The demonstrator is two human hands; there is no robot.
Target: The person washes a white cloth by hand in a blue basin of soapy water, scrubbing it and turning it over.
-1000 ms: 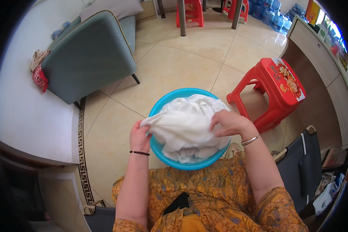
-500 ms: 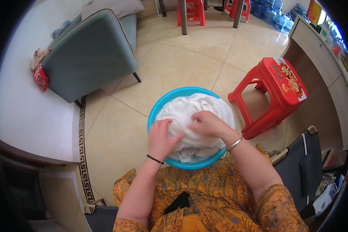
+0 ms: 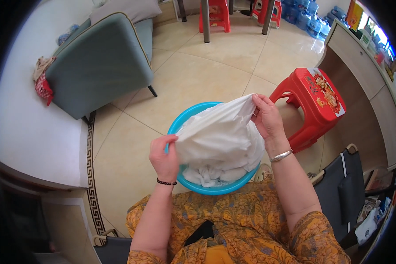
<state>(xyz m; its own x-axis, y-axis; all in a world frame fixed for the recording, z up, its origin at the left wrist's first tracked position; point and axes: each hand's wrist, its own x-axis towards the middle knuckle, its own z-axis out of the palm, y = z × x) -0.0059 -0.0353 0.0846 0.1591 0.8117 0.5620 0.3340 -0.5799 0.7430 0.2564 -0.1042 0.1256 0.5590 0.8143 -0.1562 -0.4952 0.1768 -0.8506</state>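
A white cloth [image 3: 218, 132] is stretched between my two hands above a round blue basin [image 3: 212, 191]. My left hand [image 3: 163, 155] pinches its left edge near the basin's left rim. Higher up, at the basin's far right side, my right hand [image 3: 268, 116] grips an upper corner between thumb and fingers. Below the stretched part, more wet white fabric [image 3: 207, 175] lies bunched in the basin, with a little water showing near the front rim. Whether the raised cloth and the bunched fabric are one piece I cannot tell.
A red plastic stool [image 3: 312, 105] stands right of the basin. To the left is a grey-green sofa [image 3: 101, 66] with a red cloth [image 3: 44, 88] beside it. A dark folding chair [image 3: 341, 189] is at right; blue water jugs [image 3: 306, 20] sit far back.
Both hands have moved apart, the right one up and to the right, the left one slightly left. The white cloth has been lifted and spread between them out of the pile.
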